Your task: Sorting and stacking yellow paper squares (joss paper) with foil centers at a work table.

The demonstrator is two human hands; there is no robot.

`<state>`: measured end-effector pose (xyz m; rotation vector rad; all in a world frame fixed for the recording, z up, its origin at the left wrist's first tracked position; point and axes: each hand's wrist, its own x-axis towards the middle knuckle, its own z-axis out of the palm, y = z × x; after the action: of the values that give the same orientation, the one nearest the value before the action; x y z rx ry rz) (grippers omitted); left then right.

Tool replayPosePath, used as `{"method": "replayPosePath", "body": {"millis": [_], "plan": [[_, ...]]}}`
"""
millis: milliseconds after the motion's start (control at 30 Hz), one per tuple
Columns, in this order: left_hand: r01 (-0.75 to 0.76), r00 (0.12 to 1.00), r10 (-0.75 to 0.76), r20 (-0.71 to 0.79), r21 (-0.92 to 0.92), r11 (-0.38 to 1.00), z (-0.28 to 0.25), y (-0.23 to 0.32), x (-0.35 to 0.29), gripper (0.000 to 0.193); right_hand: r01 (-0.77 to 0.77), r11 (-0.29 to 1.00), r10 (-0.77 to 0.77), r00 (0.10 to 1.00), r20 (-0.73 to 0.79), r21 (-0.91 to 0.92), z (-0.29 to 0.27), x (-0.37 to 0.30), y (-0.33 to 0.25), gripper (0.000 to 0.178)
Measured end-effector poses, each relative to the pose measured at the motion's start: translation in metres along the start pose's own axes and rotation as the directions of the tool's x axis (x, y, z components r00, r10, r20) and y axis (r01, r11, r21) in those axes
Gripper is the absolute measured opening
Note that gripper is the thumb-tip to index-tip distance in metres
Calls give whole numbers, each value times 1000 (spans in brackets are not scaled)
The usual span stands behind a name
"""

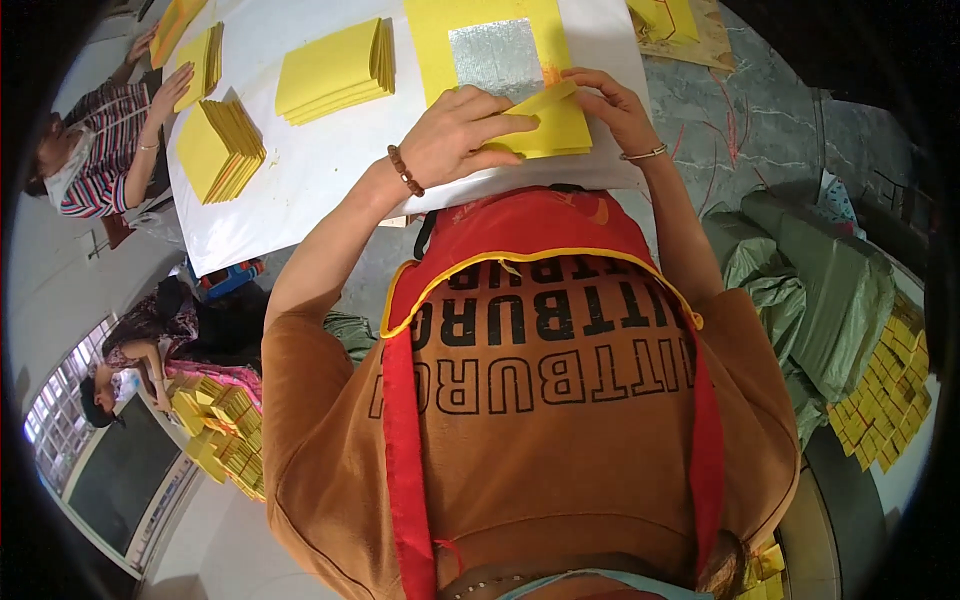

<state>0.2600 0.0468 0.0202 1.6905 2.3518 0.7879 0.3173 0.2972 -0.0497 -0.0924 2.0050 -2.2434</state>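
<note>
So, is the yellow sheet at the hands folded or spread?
The sheet is partly folded: a flap is raised between the left hand and right hand, while the far part lies flat, silver square showing.

One white table [330, 165] carries four folded yellow stacks [335, 72], three by its left edge and one farther in. Close to the near edge, two hands, one left hand [465, 130] and one right hand [615, 108], touch one piece of yellow paper [430, 60], its layers uncountable, with one silver square [495, 55]. Two bracelets [405, 171] circle those wrists, one each. Two other people [110, 165] are beyond the left edge. Off the table, at least four yellow piles [885, 390] show; overlapping green bundles [820, 290] cannot be counted.
</note>
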Motion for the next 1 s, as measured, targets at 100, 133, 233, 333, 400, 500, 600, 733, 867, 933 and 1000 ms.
{"method": "replayPosePath", "body": {"millis": [100, 133, 233, 333, 400, 500, 600, 733, 867, 933, 1000], "plan": [[-76, 989, 75, -126, -5, 997, 0, -3, 1, 24, -63, 995, 65, 998, -17, 77, 0, 0, -6, 23], [60, 991, -74, -110, -125, 990, -6, 3, 2, 21, -63, 995, 65, 998, -20, 76, 0, -1, -4, 23], [187, 967, -222, -125, -248, 951, -9, 3, 3, 16, 13, 998, -11, 1000, -24, 56, 2, -2, 1, 23], [192, 970, -229, -83, -317, 929, -8, -1, 2, 16, 17, 997, -15, 1000, -18, 71, 3, -1, 0, 23], [261, 957, -291, -3, -429, 865, -7, -3, 1, 16, 6, 1000, -7, 1000, -23, -13, 2, 0, 0, 23], [200, 959, -271, -85, -473, 858, -1, -2, 1, 16, -32, 1000, 31, 999, -31, -3, 5, 0, -1, 24], [271, 946, -323, -36, -461, 845, -1, 1, 1, 19, -31, 998, 32, 999, -33, 47, 5, -1, 0, 24], [36, 996, -33, -80, 41, 999, 3, 9, 0, 43, 8, 998, -7, 1000, -18, 61, 4, 0, 2, 25], [-16, 998, 23, -55, 129, 992, 4, 12, 1, 46, 1, 1000, 0, 1000, -18, 10, 5, 0, 2, 25], [40, 999, -38, -37, 44, 998, 4, 8, 0, 49, 9, 1000, -8, 1000, -19, 17, 4, 0, 3, 25], [39, 999, -38, -31, 24, 999, 2, 6, 0, 49, 38, 999, -38, 999, -25, 5, 4, 2, 4, 23]]}}
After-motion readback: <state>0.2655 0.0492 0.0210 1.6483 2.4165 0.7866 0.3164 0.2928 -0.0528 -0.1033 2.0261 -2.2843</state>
